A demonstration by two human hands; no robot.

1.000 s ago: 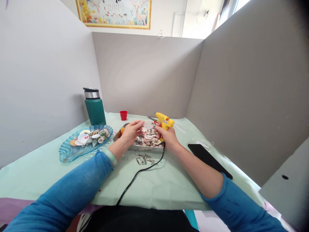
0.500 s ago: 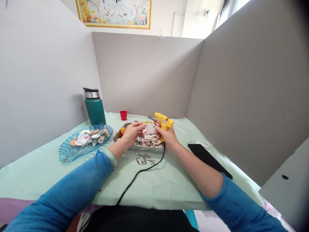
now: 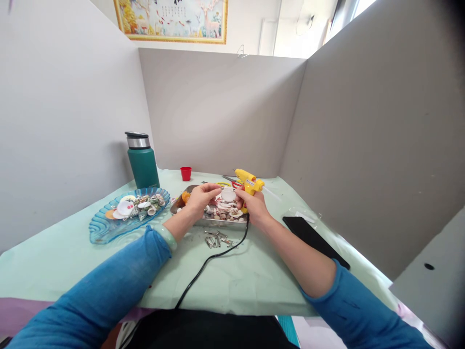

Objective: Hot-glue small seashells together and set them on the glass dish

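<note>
My right hand [image 3: 257, 207] is wrapped round a yellow hot glue gun [image 3: 250, 182], its nozzle pointing up and to the left. A clear glue stick [image 3: 271, 193] juts from its back. Thumb and finger of that same hand also pinch the right edge of a flat, round white shell [image 3: 228, 195]. On the shell's left side, my left hand [image 3: 200, 199] has thumb and fingertips pressed together; whether they touch the shell or hold something small I cannot tell. Both hands are above a metal tray [image 3: 222, 223] of shells, partly hidden by them.
Several small metal pins [image 3: 217, 239] lie before the tray, beside the black cord [image 3: 203, 269]. A blue dish [image 3: 100, 228] of shells and a green bottle [image 3: 142, 165] stand left. Behind are a red cup [image 3: 186, 173] and scissors [image 3: 237, 184]; a black phone [image 3: 314, 241] lies right.
The white shell has moved slightly right and tilted flatter, together with the glue gun and my right hand. My left hand has barely moved.
</note>
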